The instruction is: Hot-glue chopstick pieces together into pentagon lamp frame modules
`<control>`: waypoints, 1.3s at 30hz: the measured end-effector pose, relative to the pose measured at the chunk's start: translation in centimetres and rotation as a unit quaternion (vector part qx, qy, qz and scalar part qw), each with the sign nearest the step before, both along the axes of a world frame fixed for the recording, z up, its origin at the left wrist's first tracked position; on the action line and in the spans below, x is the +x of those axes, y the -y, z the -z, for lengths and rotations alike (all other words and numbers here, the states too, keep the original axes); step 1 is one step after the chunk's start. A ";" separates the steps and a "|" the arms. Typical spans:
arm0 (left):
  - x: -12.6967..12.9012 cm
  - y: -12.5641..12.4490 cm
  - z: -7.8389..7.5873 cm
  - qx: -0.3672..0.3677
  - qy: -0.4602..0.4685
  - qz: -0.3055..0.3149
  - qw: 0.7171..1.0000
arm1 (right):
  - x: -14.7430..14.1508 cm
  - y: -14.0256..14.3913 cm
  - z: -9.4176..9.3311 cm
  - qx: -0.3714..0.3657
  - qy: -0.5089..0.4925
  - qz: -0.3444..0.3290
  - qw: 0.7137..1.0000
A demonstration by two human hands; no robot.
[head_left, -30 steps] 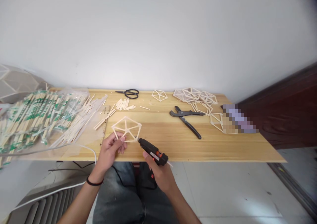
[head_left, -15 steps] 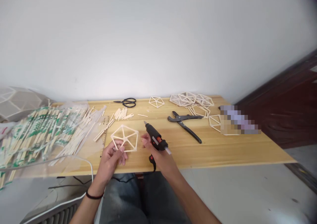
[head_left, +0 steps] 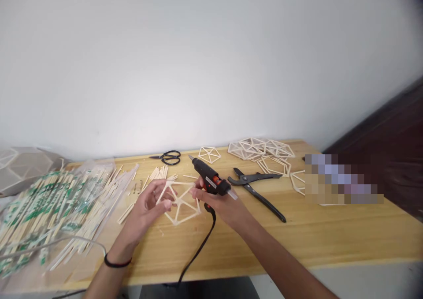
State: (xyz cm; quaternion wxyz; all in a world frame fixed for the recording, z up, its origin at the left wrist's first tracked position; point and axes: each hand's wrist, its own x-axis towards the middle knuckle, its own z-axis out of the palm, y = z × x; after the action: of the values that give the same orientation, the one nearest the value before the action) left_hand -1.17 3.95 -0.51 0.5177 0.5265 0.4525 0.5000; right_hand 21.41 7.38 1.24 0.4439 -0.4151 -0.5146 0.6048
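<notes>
A pentagon frame of pale wooden sticks (head_left: 178, 200), with spokes meeting at its centre, is held above the table by my left hand (head_left: 148, 208), thumb and fingers closed on its left side. My right hand (head_left: 224, 204) is wrapped round a black and orange hot glue gun (head_left: 208, 175). The gun's nozzle points up and left, away from the frame. Fingertips of that same hand meet the frame's upper right edge. From the gun a black cord hangs down toward the table's front edge.
Packaged chopsticks (head_left: 49, 206) and loose sticks (head_left: 95, 202) cover the left. Black scissors (head_left: 170, 158) and a small finished pentagon (head_left: 209, 154) lie at the back. Stacked stick frames (head_left: 261, 148), black-handled pliers (head_left: 261, 195) and a blurred-out item (head_left: 343, 180) are rightward.
The frame has moved right and turned in my left hand. My right hand, with the glue gun, has come against the frame's edge. The camera view has tilted upward.
</notes>
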 end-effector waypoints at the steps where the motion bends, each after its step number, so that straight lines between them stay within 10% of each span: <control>1: 0.2 -1.0 -0.2 -0.011 -0.005 0.022 1.000 | 0.2 -0.5 0.0 0.002 0.003 -0.012 1.000; 13: 2.3 -6.5 1.6 -0.063 -0.091 0.147 0.983 | 0.9 -5.4 5.0 -0.029 -0.069 -0.041 0.996; 30: 2.0 -7.3 3.7 -0.193 -0.011 0.101 0.976 | 2.3 -6.3 7.0 -0.125 -0.040 -0.009 0.991; 39: 1.5 -7.8 4.0 -0.224 0.096 0.058 0.968 | 3.6 -6.4 7.0 -0.190 -0.080 -0.158 0.966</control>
State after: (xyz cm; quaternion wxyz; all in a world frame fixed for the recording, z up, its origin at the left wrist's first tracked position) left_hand 0.29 11.77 -4.51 0.6914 0.3723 0.4698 0.4033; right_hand 24.97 13.81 -5.80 0.2954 -0.3557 -0.4126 0.7849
